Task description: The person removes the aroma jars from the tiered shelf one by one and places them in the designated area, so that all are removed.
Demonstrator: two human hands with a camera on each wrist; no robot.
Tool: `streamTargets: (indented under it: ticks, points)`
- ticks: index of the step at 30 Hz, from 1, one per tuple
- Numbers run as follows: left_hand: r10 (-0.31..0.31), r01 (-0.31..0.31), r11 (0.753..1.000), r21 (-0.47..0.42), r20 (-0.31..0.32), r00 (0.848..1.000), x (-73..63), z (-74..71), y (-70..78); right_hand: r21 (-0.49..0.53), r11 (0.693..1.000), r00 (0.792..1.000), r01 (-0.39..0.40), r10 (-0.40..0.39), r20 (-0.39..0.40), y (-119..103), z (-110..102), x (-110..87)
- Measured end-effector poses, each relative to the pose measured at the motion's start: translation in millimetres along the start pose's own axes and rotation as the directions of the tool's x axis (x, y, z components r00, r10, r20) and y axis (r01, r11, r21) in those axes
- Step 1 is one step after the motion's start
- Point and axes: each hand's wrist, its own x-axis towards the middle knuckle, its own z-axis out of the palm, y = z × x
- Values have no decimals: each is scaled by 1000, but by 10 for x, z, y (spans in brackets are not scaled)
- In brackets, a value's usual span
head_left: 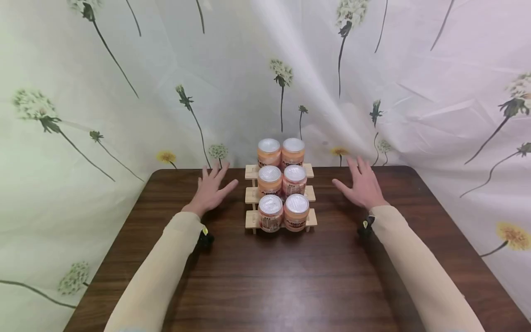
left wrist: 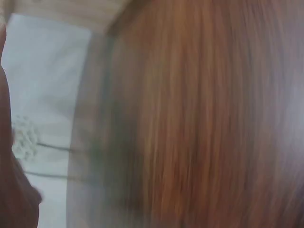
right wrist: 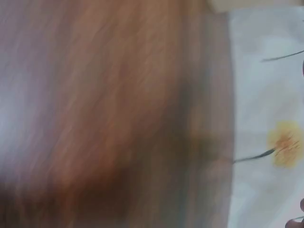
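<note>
A three-tier light wooden rack (head_left: 251, 195) stands toward the back of the table, with two jars on each tier. The jars, such as the front left jar (head_left: 271, 213) and the front right jar (head_left: 296, 212), have clear ridged lids and orange or pinkish contents with printed labels. To the left of the rack is my left hand (head_left: 211, 190), fingers spread and holding nothing. My right hand (head_left: 362, 184) is apart from the rack on its right side, fingers straight and thumb out toward it. Only edges of the hands show in the blurred wrist views.
Dark wood-grain table (head_left: 274, 286) lies under everything, its back corners rounded. Behind and beside it hangs a pale cloth (head_left: 240, 92) printed with dandelions and yellow flowers. A small dark wrist device (head_left: 365, 225) sits on the right wrist.
</note>
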Motion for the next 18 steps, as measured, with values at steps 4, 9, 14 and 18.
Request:
streamTargets:
  ticks: [4, 9, 14, 18]
  points:
    - [31, -35, 978, -204, -24, 999, -65, 48, 164, 125, 992, 1000, 6, -3, -19, -185, -82, 54]
    - [23, -38, 921, -387, -44, 999, -133, 157, 352, 224, 973, 998, 58, -55, -16, -438, -169, 141]
    - [15, -6, 834, -552, 12, 1000, -176, 203, 510, 324, 940, 994, 109, -98, -49, -683, -245, 218]
    - [-13, 55, 756, -652, 69, 998, -175, 264, 522, 416, 904, 995, 93, -99, -7, -930, -308, 288]
